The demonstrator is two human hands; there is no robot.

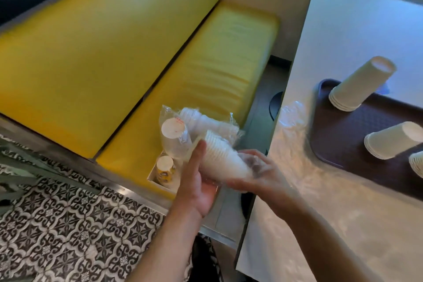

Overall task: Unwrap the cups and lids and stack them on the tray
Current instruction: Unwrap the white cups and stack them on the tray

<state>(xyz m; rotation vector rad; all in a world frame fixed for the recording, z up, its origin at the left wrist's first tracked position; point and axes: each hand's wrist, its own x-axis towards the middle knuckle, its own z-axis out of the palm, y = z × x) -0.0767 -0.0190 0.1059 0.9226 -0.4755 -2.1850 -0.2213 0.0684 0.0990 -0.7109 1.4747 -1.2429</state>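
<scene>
Both hands are on the wrapped sleeve of cups (223, 158): the left hand (196, 181) cradles it from underneath, thumb up along the side, fingers curled round it. The right hand (254, 171) is at the narrow end, fingers seemingly bunched into the clear plastic there, though it's blurry so I can't tell exactly what it's pinching.

Long axis of the sleeve runs from the right hand up and away to the left, wide rims pointing off toward the yellow bench (206, 64). So my guess is the wrap has to come off along that line, with the right hand doing the pulling.

Just beyond the sleeve sit more wrapped packs (176, 137) in a box on the bench. Right of the sleeve, on the table, there's a crumpled wrapper (293, 114), then the brown tray (343, 139) with three upside-down cup stacks (359, 84) already on it. The right hand is nearer the tray.
</scene>
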